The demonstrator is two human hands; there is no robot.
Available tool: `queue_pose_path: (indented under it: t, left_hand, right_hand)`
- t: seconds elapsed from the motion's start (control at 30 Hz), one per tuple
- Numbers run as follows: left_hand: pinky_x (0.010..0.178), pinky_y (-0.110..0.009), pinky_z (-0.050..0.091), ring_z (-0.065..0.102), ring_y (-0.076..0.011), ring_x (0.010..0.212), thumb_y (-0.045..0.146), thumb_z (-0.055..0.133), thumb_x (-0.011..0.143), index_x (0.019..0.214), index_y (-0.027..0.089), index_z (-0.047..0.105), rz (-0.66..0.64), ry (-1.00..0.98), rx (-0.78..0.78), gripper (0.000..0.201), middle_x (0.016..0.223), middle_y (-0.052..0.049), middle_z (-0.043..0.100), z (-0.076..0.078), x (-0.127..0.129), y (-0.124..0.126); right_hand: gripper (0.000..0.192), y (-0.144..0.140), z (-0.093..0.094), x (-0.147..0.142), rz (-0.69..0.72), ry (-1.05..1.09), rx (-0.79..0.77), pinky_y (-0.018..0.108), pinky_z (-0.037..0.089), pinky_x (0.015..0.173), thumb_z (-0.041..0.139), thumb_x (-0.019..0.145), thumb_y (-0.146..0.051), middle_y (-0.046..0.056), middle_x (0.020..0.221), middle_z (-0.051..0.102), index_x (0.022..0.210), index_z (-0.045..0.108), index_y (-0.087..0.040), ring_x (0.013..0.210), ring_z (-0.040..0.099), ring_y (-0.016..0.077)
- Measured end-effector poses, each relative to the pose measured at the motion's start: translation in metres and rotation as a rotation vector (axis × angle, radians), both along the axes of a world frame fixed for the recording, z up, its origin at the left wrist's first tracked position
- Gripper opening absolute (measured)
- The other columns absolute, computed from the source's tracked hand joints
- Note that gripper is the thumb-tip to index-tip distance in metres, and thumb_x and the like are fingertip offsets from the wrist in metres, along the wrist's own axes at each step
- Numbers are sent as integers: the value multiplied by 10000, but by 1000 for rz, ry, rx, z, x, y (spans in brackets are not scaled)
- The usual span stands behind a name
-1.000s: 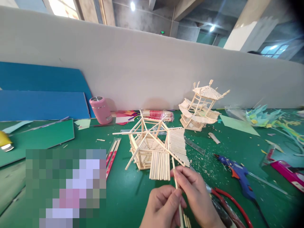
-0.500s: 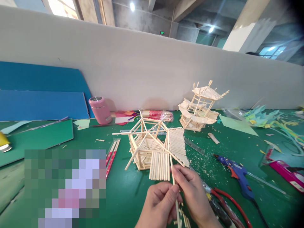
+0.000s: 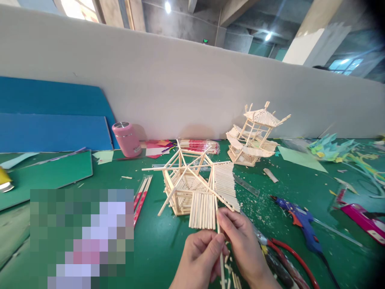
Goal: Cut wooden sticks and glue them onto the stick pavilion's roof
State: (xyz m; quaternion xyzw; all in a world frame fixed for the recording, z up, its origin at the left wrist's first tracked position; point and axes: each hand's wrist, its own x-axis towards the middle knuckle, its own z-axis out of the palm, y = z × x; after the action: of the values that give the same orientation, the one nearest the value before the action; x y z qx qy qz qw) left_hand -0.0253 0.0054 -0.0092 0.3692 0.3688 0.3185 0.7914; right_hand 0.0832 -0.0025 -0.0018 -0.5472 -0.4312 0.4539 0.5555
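While both hands stay pinched on the thin wooden stick (image 3: 219, 237), left hand (image 3: 200, 261) and right hand (image 3: 243, 245) have nudged its tip up against the stick roof model (image 3: 198, 188).

Stick model blocked the way ahead
Open counter (image 3: 168, 245) lay left of the hands; pliers (image 3: 285, 257) and glue gun (image 3: 300, 218) crowded the right.

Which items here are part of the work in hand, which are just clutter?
In hand:
- left hand and right hand, both gripping a thin wooden stick
- stick frame at the stick's tip

Lying about:
- finished stick pavilion
- blue glue gun
- red-handled pliers
- pink cup
- metal ruler
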Motion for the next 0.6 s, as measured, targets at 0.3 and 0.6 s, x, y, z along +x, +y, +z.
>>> queue_pose_path:
  t: [0.3, 0.6]
  left_hand:
    - [369, -201, 106, 205, -31, 331, 544, 663, 630, 531, 132, 584, 18, -4, -10, 431, 339, 88, 349, 1, 0, 0]
    - [433, -206, 168, 271, -51, 406, 508, 734, 559, 593, 130, 649, 85, -48, -86, 388, 399, 77, 377, 7, -2, -2]
  right_hand:
    - [302, 0, 2, -1, 5, 10, 6, 212, 263, 475, 507, 840, -338, -60, 552, 353, 586, 465, -181, 534, 295, 89]
    - [303, 0, 4, -1, 15, 15, -4, 225, 247, 474, 500, 843, -345, -60, 550, 340, 592, 467, -180, 536, 285, 92]
